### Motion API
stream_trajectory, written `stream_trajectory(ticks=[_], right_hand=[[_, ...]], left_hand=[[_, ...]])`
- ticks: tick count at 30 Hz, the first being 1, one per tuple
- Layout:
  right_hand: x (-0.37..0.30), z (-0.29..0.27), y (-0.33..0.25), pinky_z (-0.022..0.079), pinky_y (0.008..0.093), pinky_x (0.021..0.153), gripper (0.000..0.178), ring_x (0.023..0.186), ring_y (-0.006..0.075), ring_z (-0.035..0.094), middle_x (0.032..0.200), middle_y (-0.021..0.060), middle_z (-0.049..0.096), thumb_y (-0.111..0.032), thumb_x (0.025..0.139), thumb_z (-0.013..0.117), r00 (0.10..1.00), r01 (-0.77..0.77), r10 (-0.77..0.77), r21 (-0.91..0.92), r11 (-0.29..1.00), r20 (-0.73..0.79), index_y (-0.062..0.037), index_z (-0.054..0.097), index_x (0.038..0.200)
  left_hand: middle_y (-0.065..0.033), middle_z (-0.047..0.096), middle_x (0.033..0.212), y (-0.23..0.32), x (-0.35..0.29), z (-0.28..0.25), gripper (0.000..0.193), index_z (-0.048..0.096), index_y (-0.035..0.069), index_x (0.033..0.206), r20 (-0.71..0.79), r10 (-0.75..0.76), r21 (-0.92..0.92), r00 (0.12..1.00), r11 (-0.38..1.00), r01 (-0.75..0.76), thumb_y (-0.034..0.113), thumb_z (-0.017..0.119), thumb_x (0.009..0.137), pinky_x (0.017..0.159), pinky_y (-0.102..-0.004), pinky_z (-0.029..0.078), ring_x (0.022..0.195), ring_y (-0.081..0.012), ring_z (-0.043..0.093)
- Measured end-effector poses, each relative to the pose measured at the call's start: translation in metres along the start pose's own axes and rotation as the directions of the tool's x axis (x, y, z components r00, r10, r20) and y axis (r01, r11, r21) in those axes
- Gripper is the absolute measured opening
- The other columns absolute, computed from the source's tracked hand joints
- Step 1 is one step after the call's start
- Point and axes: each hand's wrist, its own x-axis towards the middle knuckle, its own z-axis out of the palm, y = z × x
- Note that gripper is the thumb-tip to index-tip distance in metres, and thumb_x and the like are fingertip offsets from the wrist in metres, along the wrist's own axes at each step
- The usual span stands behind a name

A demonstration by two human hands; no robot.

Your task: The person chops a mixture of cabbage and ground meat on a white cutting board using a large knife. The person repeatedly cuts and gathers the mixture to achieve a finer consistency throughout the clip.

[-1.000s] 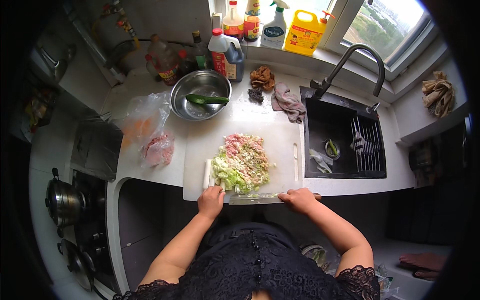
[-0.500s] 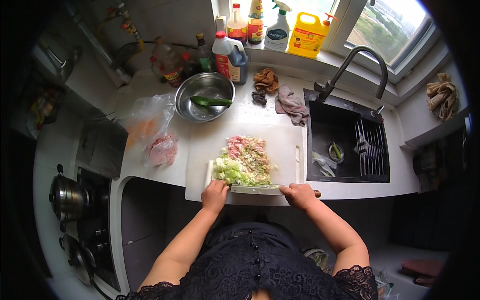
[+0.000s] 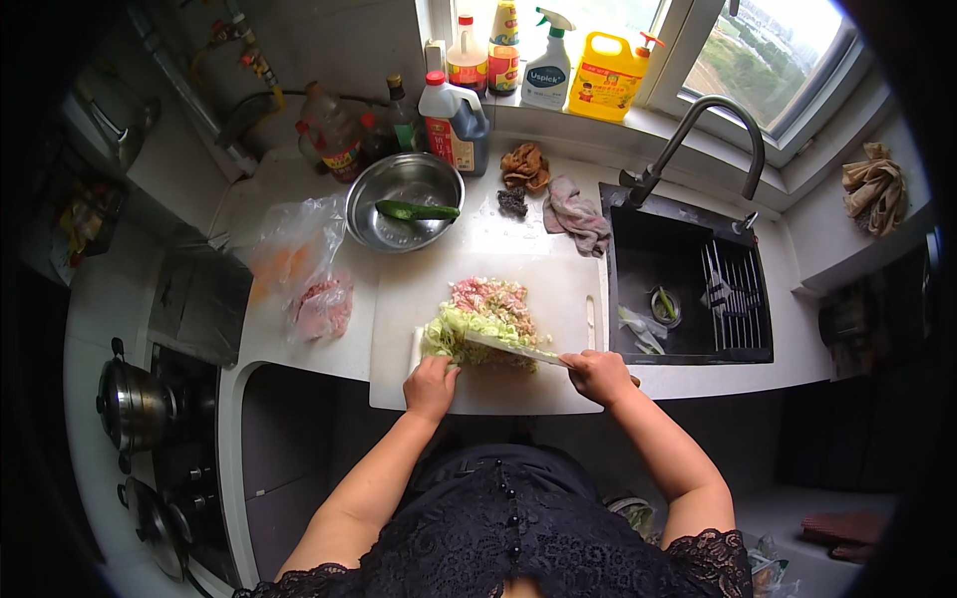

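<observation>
The right hand (image 3: 596, 376) is clenched around the handle of a cleaver (image 3: 510, 348), blade lying across a heap of chopped cabbage and minced meat (image 3: 480, 321). The left hand (image 3: 431, 385) — fingers curled — presses against the heap's near-left side. All this sits near the front edge of a white cutting board (image 3: 558, 289) on the counter; a steel bowl (image 3: 391, 219) holding a green cucumber (image 3: 417, 210) stands beyond the board's far-left corner.

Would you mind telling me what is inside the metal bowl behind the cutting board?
The metal bowl holds a green cucumber lying across it. The rest of the bowl's bottom looks bare and shiny; anything under the cucumber is hidden.
</observation>
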Motion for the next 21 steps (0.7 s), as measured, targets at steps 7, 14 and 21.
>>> stream_trajectory(ticks=[7,14,21], right_hand=[[0.014,-0.003,-0.010,0.052,0.0424,0.062,0.018,0.070,0.0313,0.064,0.074,0.0093,0.065,-0.018,0.080,0.058,0.992,-0.074,0.088,0.148,0.986,-0.090,-0.0183,0.069,0.095],[0.048,-0.011,-0.075,0.048,0.0430,0.063,0.011,0.070,0.0376,0.061,0.073,0.0168,0.062,-0.017,0.081,0.060,0.965,-0.235,0.263,0.382,0.894,-0.023,-0.0120,0.066,0.088],[0.070,0.037,-0.090,0.051,0.0483,0.074,0.019,0.082,0.0380,0.064,0.085,0.0176,0.067,-0.025,0.084,0.056,0.885,-0.441,0.410,0.116,0.890,0.221,-0.0109,0.063,0.094]], left_hand=[[-0.0083,0.064,0.087,0.000,0.006,0.000,0.020,0.066,0.011,0.092,-0.007,0.017,-0.015,1.000,1.000,-0.017,0.022,0.072,0.077,0.065,-0.0405,0.051,0.078,-0.0308,0.063],[-0.0075,0.063,0.088,-0.004,0.008,0.005,0.019,0.066,0.013,0.093,0.010,0.018,0.000,1.000,1.000,-0.018,0.025,0.070,0.079,0.066,-0.0409,0.052,0.079,-0.0301,0.063],[-0.0070,0.063,0.087,0.002,0.013,-0.003,0.017,0.066,0.013,0.091,-0.017,0.064,-0.031,0.998,0.997,-0.064,0.023,0.070,0.078,0.066,-0.0397,0.052,0.078,-0.0297,0.063]])
